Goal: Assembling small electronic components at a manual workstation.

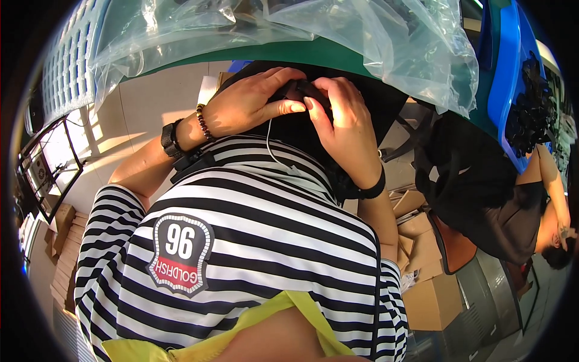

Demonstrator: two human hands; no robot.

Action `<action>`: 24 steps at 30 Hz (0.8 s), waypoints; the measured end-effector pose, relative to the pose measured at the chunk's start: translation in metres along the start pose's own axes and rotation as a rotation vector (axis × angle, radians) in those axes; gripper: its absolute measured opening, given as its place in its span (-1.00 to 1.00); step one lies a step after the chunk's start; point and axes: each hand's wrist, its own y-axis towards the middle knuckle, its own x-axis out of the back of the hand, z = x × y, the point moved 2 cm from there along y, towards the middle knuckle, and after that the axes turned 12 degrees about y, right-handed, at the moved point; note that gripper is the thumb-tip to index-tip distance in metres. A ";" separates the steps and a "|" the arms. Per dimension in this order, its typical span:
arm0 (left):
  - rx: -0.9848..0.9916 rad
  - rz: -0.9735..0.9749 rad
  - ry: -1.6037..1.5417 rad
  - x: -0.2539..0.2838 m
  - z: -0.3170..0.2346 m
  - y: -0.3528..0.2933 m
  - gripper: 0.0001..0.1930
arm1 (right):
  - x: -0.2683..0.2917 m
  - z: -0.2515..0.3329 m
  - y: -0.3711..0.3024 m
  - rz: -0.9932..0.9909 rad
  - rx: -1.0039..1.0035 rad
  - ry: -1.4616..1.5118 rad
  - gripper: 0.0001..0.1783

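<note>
Over my lap, my left hand (256,99) and my right hand (347,117) meet, both closed on a small black object (300,90). My left thumb and fingers pinch it from one side. The right thumb and index finger press on it from the other. Its exact kind cannot be made out, because my fingers and the dark cloth (298,123) behind cover much of its outline. A thin white cord (269,142) hangs just below my left thumb and runs down over my striped shirt; where its upper end attaches is hidden.
Clear plastic sheeting (283,30) drapes over the green table edge (329,54) ahead. At the right, a blue bin (499,78) holds black pieces (534,108), near a co-worker in black (476,175). Cardboard boxes (431,301) stand lower right; a white lattice crate (71,66) stands left.
</note>
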 end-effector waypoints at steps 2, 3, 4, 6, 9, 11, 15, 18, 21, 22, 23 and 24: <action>0.016 0.016 -0.043 0.001 -0.001 0.000 -0.39 | 0.003 -0.001 -0.001 0.011 -0.005 0.029 -0.66; 0.024 0.024 -0.065 0.001 -0.001 0.000 -0.39 | 0.004 -0.002 -0.002 0.021 -0.009 0.057 -0.66; 0.025 0.024 -0.066 0.001 0.000 0.000 -0.39 | 0.004 -0.002 -0.002 0.031 -0.014 0.085 -0.66; -0.004 -0.006 -0.065 -0.001 0.004 0.001 -0.33 | 0.003 -0.002 -0.001 0.019 0.007 0.055 -0.66; -0.025 -0.007 -0.030 0.001 0.000 0.001 -0.34 | 0.002 -0.001 0.000 -0.005 0.050 -0.002 -0.66; -0.030 0.020 0.042 0.002 -0.003 -0.001 -0.40 | 0.001 -0.001 -0.001 0.000 0.035 0.017 -0.65; -0.056 -0.064 -0.023 -0.002 0.002 0.000 -0.33 | 0.004 -0.001 -0.002 0.013 0.002 0.069 -0.65; -0.051 -0.053 -0.004 -0.003 0.002 -0.001 -0.33 | 0.003 -0.001 -0.001 0.016 -0.007 0.060 -0.65; -0.027 -0.013 0.024 0.000 -0.003 -0.002 -0.35 | 0.000 -0.002 0.000 0.014 0.004 0.010 -0.64; -0.008 0.022 0.042 0.002 -0.007 -0.003 -0.37 | 0.001 -0.001 -0.001 0.019 0.012 0.026 -0.64; 0.012 0.058 0.059 0.003 -0.008 -0.003 -0.38 | 0.002 0.000 -0.002 0.024 0.020 0.042 -0.64; 0.013 0.059 0.060 0.002 -0.005 -0.003 -0.38 | 0.003 0.001 -0.002 0.029 0.027 0.059 -0.64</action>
